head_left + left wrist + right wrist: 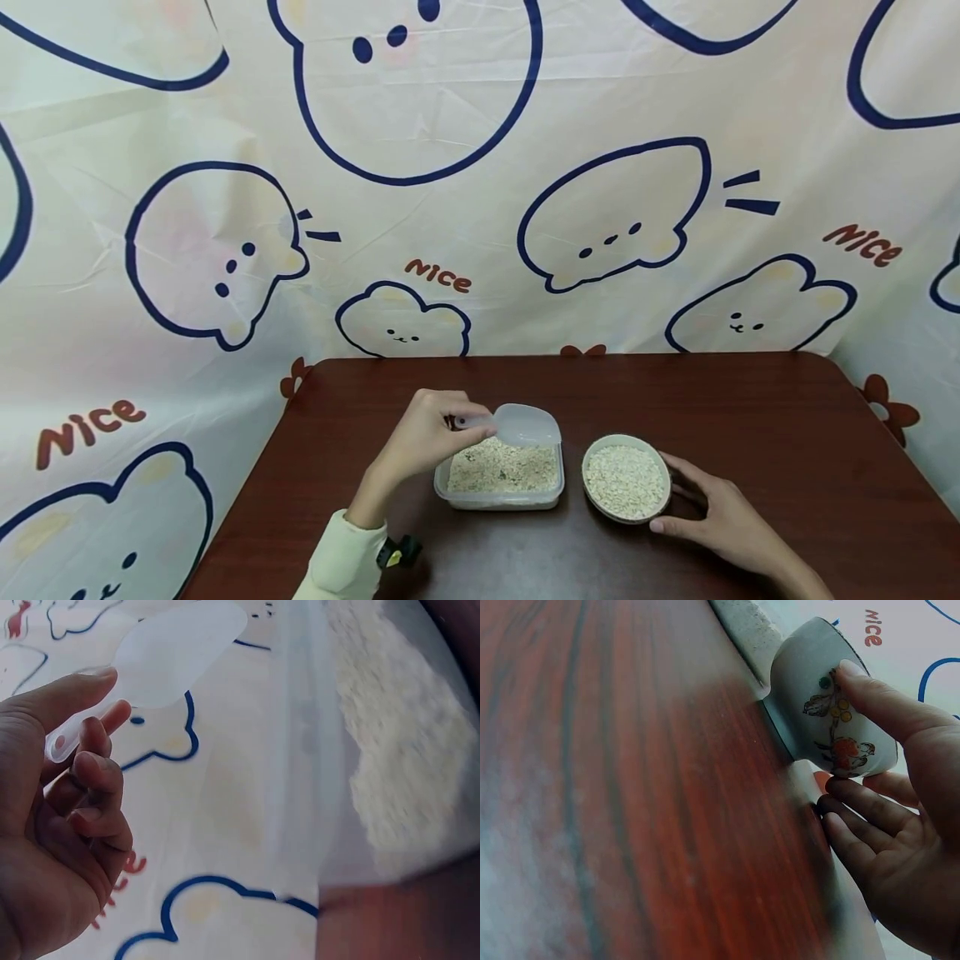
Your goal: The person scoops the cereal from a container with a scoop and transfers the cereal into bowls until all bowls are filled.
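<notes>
My left hand (435, 429) pinches the handle of a clear plastic scoop (525, 425), held just above a clear plastic box (501, 498) filled with pale oat-like grain. In the left wrist view the scoop (176, 652) looks empty, with the thumb and fingers (94, 761) curled round its handle, and the box (397, 750) lies to the right. My right hand (708, 508) rests on the table with its thumb touching the rim of a small round bowl (626, 481) full of the same grain. The right wrist view shows the bowl's painted side (832, 720) and the thumb against it.
The dark red-brown table (787, 433) carries only the box and the bowl, side by side near its front middle. A cartoon-bear printed cloth (480, 167) hangs behind and around the table. The table's left edge is close to my left sleeve (345, 562).
</notes>
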{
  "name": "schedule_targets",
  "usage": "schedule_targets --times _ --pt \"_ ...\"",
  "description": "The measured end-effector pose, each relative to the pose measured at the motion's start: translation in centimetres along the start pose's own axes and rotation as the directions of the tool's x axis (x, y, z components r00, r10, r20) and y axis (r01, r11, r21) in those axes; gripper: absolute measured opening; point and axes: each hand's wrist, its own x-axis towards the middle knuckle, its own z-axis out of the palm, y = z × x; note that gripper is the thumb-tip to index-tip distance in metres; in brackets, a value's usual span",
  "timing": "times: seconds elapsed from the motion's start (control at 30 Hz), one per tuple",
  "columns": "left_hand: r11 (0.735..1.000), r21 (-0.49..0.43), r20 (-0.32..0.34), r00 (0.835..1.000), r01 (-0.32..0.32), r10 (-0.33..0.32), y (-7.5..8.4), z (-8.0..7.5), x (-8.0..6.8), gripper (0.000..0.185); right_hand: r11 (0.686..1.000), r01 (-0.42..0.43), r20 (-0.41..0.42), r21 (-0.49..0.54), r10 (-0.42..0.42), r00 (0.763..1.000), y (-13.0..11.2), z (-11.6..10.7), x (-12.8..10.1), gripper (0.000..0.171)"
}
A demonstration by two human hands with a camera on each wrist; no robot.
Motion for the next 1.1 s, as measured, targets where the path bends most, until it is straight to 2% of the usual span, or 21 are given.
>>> schedule_targets --times 0.4,0.57,0.73,1.1 --pt "0.994 -0.007 -0.051 0.993 0.109 -0.109 -2.9 -1.0 -2.6 0.011 1.000 -0.007 -0.008 -0.021 0.007 1.000 0.1 0.0 0.0 0.092" --pt "0.993 -0.008 -0.062 0.991 0.121 -0.122 -3.6 -1.2 -3.2 0.014 1.000 0.003 -0.014 -0.025 -0.004 1.000 0.2 0.1 -0.1 0.092" --pt "0.991 0.007 -0.069 0.989 0.135 -0.134 -3.9 -1.3 -3.7 0.015 0.999 -0.021 0.001 -0.036 0.021 1.000 0.1 0.1 0.0 0.093" --pt "0.991 0.014 -0.027 0.991 0.132 -0.131 -4.5 -1.1 -3.8 0.014 0.999 -0.021 -0.004 -0.033 0.021 1.000 0.1 0.1 0.0 0.093"
